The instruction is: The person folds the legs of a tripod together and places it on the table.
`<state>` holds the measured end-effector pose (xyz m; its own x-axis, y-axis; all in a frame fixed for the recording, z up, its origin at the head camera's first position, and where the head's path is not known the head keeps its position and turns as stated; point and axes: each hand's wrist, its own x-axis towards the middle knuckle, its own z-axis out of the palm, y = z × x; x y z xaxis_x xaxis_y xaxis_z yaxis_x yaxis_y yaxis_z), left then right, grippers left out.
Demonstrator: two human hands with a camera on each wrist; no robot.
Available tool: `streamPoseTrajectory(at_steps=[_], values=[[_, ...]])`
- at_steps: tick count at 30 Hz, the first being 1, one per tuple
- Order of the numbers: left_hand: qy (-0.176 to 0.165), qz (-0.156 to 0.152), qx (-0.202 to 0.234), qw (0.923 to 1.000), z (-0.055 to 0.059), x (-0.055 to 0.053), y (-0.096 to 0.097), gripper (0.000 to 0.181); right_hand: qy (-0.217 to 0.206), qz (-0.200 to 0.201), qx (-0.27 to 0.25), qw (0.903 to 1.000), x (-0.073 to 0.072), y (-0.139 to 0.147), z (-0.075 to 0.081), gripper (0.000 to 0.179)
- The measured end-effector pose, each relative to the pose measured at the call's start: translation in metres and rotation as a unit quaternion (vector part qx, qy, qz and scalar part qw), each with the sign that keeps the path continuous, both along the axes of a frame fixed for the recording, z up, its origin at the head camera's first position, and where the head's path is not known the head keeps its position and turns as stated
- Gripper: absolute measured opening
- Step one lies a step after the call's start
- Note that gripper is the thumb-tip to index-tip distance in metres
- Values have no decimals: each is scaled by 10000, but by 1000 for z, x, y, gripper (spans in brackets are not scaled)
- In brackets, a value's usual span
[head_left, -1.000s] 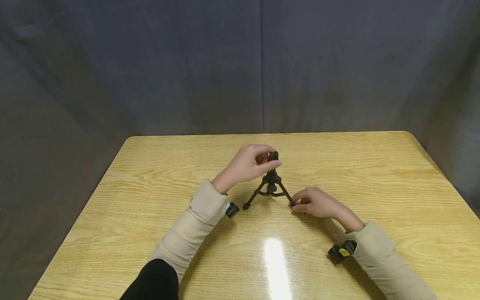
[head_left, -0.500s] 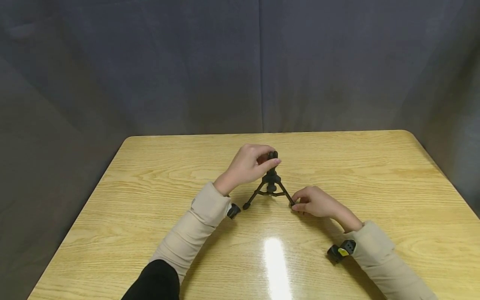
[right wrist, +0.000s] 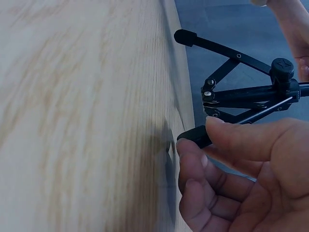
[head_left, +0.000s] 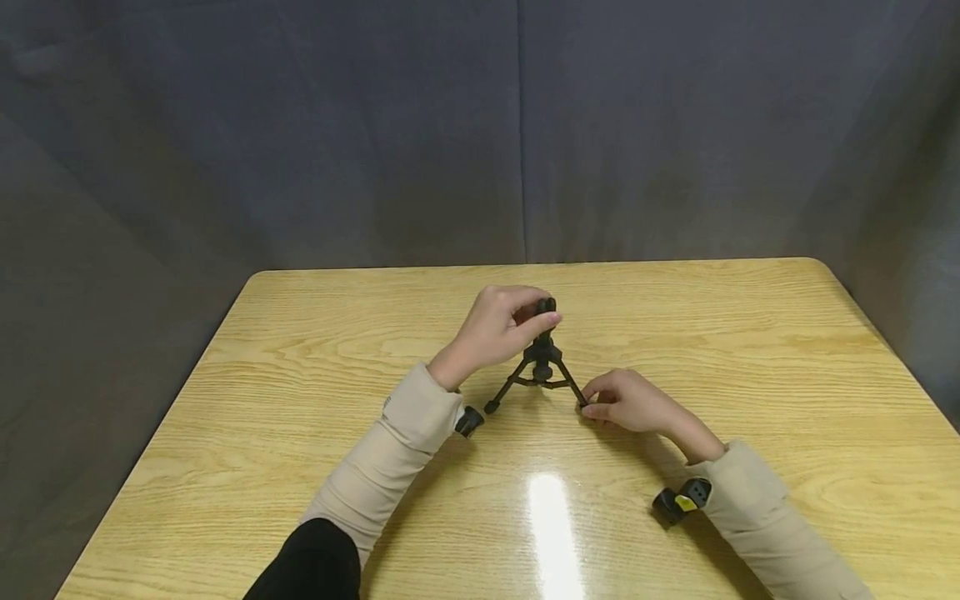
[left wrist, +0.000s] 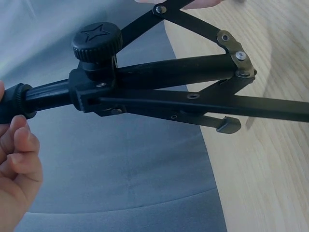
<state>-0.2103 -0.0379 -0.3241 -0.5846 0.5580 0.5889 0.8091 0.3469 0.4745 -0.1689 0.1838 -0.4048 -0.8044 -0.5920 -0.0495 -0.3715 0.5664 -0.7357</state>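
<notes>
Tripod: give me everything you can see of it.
Small black tripod, roughly upright over the wood-grain table, its legs spread. It looks like metal and plastic: a central column, hinged braces with shiny rivets, a ridged knob bearing a star, and thick foot tips. The left hand holds its top; the right hand pinches one foot tip. Whether the feet bear weight is unclear.

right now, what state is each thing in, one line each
tabletop tripod, upright
tripod legs, unfolded and spread
star-marked knob, fitted to the tripod; tightness cannot be told
left hand, gripping the tripod near its top
right hand, pinching one leg's foot
dark curtain, hanging behind the table
</notes>
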Motion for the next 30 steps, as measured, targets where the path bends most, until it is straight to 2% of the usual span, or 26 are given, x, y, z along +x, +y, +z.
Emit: streamPoseTrajectory(at_steps=[16, 30], values=[[-165, 161, 326, 9992, -2, 1, 0, 12, -62, -237, 17, 9997, 3, -2, -1, 9], [-149, 211, 499, 9984, -4, 1, 0, 11, -6, -203, -4, 9998, 4, -4, 0, 8]])
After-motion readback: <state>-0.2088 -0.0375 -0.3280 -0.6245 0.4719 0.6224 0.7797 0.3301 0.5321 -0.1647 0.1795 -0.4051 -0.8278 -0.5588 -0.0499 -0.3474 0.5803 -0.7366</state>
